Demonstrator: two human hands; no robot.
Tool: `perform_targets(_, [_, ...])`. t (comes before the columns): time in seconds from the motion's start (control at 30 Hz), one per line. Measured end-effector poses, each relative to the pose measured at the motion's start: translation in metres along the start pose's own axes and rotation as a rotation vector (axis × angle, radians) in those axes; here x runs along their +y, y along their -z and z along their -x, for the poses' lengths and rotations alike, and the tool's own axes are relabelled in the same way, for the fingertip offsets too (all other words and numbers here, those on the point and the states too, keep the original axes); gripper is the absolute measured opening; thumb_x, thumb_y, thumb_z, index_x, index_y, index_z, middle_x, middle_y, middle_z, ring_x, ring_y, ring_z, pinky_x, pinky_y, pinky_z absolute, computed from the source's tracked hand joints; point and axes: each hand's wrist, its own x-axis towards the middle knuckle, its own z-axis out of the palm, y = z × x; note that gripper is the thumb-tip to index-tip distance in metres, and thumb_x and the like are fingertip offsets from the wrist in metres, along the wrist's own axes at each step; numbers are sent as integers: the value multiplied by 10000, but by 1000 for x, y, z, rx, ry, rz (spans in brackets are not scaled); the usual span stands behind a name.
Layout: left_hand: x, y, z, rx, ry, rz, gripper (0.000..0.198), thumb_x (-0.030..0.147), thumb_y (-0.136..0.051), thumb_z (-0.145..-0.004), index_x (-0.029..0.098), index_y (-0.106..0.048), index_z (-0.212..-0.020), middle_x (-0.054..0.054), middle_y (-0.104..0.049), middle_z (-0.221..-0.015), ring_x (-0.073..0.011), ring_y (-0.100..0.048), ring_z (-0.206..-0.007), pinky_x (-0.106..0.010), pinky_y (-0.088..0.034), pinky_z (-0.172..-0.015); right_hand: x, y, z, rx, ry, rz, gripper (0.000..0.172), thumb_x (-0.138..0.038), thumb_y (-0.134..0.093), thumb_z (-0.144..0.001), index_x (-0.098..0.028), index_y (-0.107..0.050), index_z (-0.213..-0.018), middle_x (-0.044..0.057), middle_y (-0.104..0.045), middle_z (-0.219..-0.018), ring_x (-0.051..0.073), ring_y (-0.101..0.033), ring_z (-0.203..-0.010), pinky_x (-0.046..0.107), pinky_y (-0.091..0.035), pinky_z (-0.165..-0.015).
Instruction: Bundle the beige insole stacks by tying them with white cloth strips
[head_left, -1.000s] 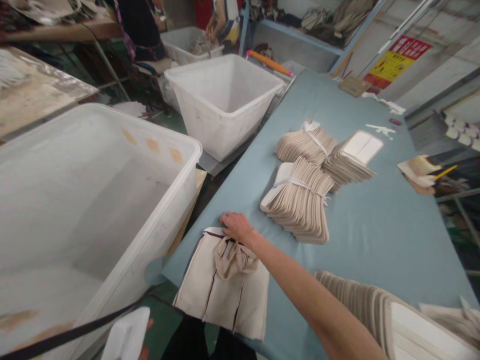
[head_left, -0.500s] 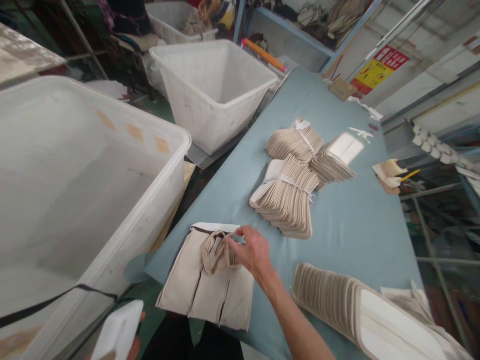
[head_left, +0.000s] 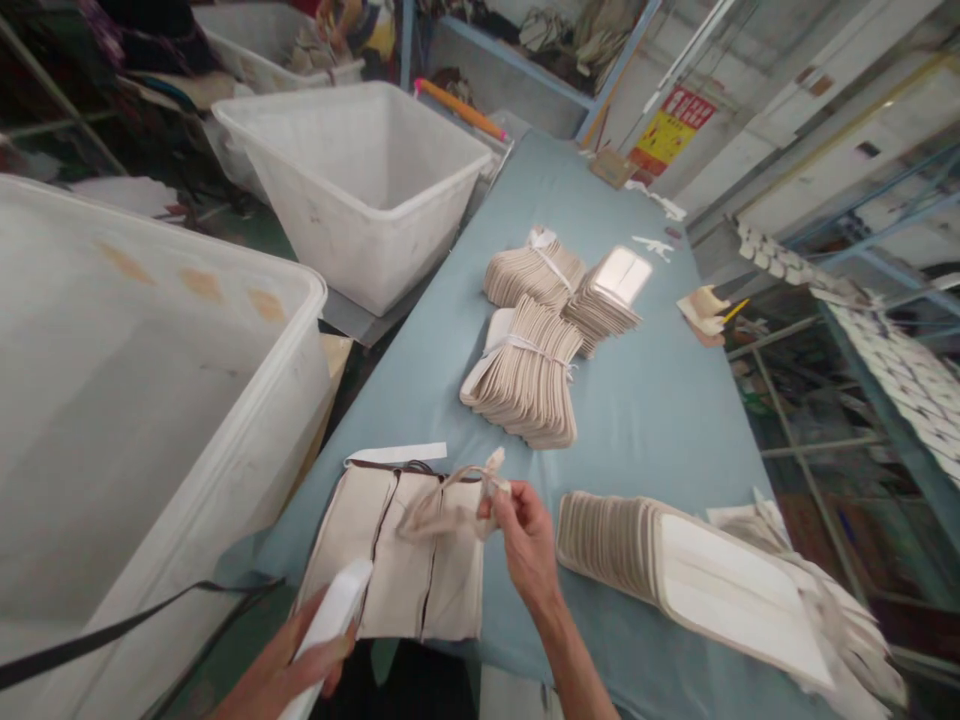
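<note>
At the near edge of the table [head_left: 637,430] lie the beige cloth panels [head_left: 405,565]. The hands are apart: the left hand [head_left: 319,650] is closed around a white object [head_left: 335,612], the right hand [head_left: 525,535] pinches a beige strap [head_left: 442,518] over the panels. If the strap snags, its pull could drag them askew; because their lower side seems to overhang, they might slide down.

The person wears black legwear [head_left: 431,680], while the hands [head_left: 529,540] and right forearm [head_left: 574,655] are bare.
</note>
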Motion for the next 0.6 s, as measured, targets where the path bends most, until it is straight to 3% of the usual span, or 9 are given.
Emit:
perform_targets(0.17, [-5, -16, -26, -7, -46, -291, 774, 765, -533, -829, 189, -480, -1344, -12, -638, -722, -256, -616, -718, -350, -471, -695, -64, 51, 47, 262, -86, -119, 483, -649, -739, -845, -206, -545, -842, -87, -433, -521, 68, -323, -431, 178, -241, -409])
perform_targets(0.27, [1, -29, -45, 42, -100, -490, 792, 692, -501, -840, 157, -428, -1419, -115, -705, -1118, -327, -659, -1034, -423, -491, -939, -74, 71, 81, 322, -166, -105, 535, -687, -769, -797, -200, -556, -856, -96, -385, -499, 65, -309, -423, 177, -213, -403])
perform_targets(0.33, [10, -42, -58, 92, -119, -677, 820, 639, -485, -827, 115, -393, -1452, -182, -625, -1332, -369, -613, -1199, -463, -451, -1045, -69, 76, 105, 347, -212, -112, 561, -714, -761, -787, -191, -577, -875, -95, -368, -507, 70, -324, -437, 181, -236, -415])
perform_targets(0.4, [18, -56, -69, 147, -135, -919, 801, 583, -445, -839, 117, -349, -1483, -204, -589, -1386, -398, -605, -1229, -499, -455, -1038, -57, 74, 129, 376, -247, -130, 589, -750, -729, -790, -184, -594, -887, -95, -355, -510, 71, -314, -439, 187, -247, -419])
perform_targets(0.5, [24, -70, -83, 196, -261, -1230, 664, 526, -354, -894, 144, -389, -1436, -205, -630, -1311, -418, -641, -1159, -520, -493, -941, -30, 64, 165, 437, -273, -129, 602, -773, -681, -816, -177, -610, -871, -84, -385, -512, 69, -311, -445, 191, -266, -436])
perform_targets(0.6, [22, -74, -100, 148, -475, -1395, 578, 470, -346, -904, 91, -489, -1317, -234, -650, -1208, -418, -641, -1124, -523, -483, -949, -1, 55, 193, 502, -299, -169, 637, -810, -667, -797, -176, -604, -812, -76, -391, -511, 71, -310, -450, 198, -278, -445])
